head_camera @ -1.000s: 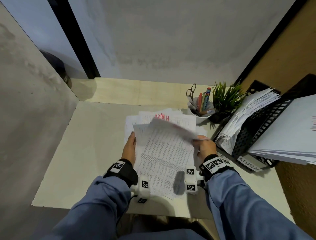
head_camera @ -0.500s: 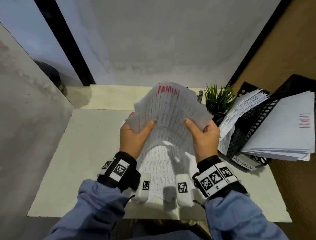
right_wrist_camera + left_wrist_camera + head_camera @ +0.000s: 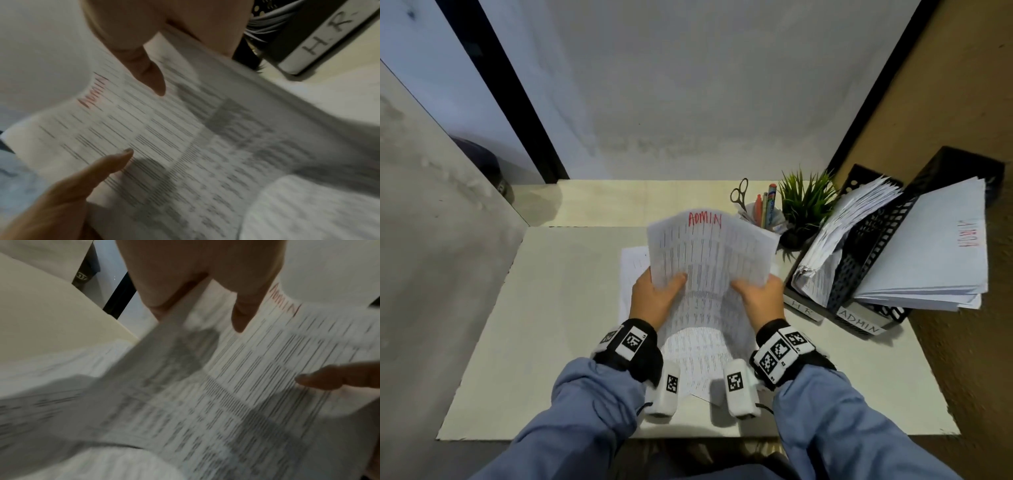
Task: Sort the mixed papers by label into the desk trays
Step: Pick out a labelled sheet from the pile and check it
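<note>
Hands at frame centre: our left hand (image 3: 654, 301) and right hand (image 3: 762, 303) pinch the curling ADMIN sheet (image 3: 709, 260); misfiling threatens, the HR tray (image 3: 803, 306) touching the ADMIN tray (image 3: 859, 322) lower right.

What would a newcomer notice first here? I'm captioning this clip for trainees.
First, the sheet marked ADMIN in red, held up above the desk's middle by the left hand and right hand. Next, at the desk's right edge, the black HR tray and ADMIN tray, both stuffed with paper.
</note>
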`<action>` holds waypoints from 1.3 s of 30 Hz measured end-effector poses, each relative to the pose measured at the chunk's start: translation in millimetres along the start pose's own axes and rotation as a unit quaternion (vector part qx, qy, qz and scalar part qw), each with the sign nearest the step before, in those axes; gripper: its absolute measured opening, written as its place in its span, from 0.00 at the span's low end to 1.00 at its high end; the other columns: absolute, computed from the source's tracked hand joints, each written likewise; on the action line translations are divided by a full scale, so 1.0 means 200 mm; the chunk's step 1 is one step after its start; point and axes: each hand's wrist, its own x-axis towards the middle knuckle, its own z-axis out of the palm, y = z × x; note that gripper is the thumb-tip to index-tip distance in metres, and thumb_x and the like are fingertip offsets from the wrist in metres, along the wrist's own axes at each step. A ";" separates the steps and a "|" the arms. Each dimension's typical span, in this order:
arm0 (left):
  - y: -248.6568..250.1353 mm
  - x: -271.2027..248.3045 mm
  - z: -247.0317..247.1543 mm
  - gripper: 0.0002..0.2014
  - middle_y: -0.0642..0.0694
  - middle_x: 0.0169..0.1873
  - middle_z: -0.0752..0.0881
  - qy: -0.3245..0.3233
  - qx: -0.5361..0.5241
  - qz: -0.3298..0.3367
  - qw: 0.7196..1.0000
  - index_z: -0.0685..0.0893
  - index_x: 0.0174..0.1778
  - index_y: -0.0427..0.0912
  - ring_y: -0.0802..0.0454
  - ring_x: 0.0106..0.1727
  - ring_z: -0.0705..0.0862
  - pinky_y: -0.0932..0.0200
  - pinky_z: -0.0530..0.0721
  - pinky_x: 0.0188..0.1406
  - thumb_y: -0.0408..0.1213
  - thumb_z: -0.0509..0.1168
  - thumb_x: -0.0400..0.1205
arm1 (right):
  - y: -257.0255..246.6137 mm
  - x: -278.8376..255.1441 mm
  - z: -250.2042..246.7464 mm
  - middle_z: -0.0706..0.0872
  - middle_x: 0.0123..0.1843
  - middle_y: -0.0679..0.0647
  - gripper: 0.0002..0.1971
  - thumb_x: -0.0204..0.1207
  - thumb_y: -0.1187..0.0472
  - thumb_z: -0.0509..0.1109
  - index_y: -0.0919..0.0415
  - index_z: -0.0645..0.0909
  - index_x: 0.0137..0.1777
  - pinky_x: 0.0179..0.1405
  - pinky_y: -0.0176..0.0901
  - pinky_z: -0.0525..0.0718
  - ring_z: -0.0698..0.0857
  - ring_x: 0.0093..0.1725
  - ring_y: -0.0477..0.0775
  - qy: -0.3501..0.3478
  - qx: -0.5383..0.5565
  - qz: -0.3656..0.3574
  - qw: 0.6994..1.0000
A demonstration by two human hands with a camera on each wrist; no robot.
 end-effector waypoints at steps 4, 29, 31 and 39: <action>0.03 -0.03 0.01 0.05 0.49 0.41 0.88 -0.084 0.065 -0.013 0.994 0.85 0.48 0.43 0.47 0.46 0.87 0.61 0.83 0.43 0.37 0.65 0.81 | -0.01 -0.02 -0.09 0.84 0.37 0.56 0.05 0.73 0.76 0.67 0.68 0.82 0.41 0.32 0.32 0.83 0.84 0.39 0.54 -0.022 -0.053 0.017 0.998; 0.97 -0.44 1.20 0.30 0.31 0.45 0.88 -0.114 0.234 0.410 0.874 0.71 0.76 0.48 0.31 0.44 0.86 0.43 0.85 0.41 0.26 0.60 0.76 | -0.29 0.19 -1.20 0.87 0.46 0.66 0.04 0.72 0.69 0.67 0.65 0.82 0.45 0.43 0.50 0.81 0.85 0.45 0.64 0.248 -0.135 -0.066 0.957; 0.91 -0.44 1.28 0.32 0.30 0.46 0.86 -0.134 0.258 0.378 0.879 0.68 0.78 0.51 0.30 0.46 0.84 0.42 0.83 0.44 0.26 0.60 0.77 | -0.31 0.19 -1.21 0.86 0.42 0.62 0.04 0.73 0.68 0.65 0.61 0.80 0.43 0.35 0.44 0.77 0.84 0.41 0.61 0.238 -0.155 -0.091 0.954; 0.67 -0.36 1.48 0.24 0.32 0.49 0.87 -0.166 0.169 0.263 0.935 0.76 0.71 0.49 0.33 0.49 0.85 0.46 0.84 0.46 0.27 0.59 0.79 | -0.48 0.16 -1.23 0.76 0.28 0.53 0.01 0.72 0.68 0.64 0.64 0.74 0.40 0.30 0.43 0.67 0.72 0.28 0.55 0.248 -0.229 -0.207 0.918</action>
